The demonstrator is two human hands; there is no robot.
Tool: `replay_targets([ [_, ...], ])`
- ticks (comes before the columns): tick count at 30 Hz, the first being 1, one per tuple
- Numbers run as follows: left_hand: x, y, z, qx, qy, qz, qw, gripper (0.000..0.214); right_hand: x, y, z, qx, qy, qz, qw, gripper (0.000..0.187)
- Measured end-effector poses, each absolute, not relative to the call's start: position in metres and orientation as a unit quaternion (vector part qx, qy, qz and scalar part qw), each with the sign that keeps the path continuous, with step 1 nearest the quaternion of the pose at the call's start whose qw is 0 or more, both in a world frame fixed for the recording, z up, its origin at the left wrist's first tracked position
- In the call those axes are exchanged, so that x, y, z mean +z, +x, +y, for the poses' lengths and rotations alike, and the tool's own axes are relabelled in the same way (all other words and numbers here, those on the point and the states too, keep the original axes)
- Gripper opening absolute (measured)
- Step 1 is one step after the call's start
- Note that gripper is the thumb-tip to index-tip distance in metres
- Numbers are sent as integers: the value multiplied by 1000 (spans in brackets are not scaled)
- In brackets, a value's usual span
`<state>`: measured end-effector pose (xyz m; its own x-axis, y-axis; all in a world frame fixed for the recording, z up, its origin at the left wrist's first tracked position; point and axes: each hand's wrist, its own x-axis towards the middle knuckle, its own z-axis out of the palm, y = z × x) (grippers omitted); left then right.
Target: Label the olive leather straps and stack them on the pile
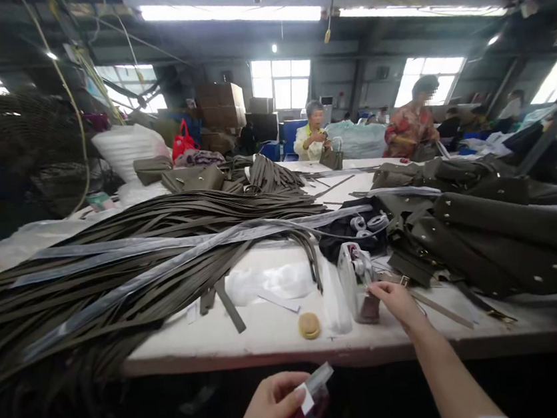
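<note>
My left hand [268, 408] is low in front of the table edge, fingers pinched on a small clear plastic packet [313, 393] with a white label. My right hand [394, 300] reaches onto the white table [272, 334], fingers curled at a small clear plastic bag of metal fittings [357, 280] that stands near the front edge. Whether it grips the bag I cannot tell. A small round tan disc [309, 325] lies to the left of that bag.
A large heap of long olive-green straps [129, 266] covers the table's left half. Olive bag pieces with rivets [492, 231] pile up on the right. Two people [315, 139] work at the far end, with boxes and sacks behind.
</note>
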<state>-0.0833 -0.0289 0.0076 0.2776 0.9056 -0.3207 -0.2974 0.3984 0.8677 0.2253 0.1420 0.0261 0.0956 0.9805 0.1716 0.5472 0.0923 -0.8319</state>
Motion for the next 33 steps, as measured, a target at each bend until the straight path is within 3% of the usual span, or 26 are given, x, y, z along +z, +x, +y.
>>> replay_targets([
  [7, 5, -83, -29, 396, 352, 427, 733, 67, 30, 213, 93, 175, -600, -616, 479, 33],
  [13, -4, -79, -25, 391, 359, 435, 727, 69, 22, 211, 72, 330, -631, -534, 456, 42],
  [24, 10, -78, -29, 385, 394, 428, 716, 66, 30, 205, 56, 431, -581, -504, 472, 43],
  [30, 5, -72, -33, 339, 498, 508, 616, 42, 47, 199, 79, 426, -560, -516, 489, 39],
  [33, 8, -69, -35, 323, 514, 509, 610, 37, 62, 195, 114, 427, -555, -559, 445, 44],
])
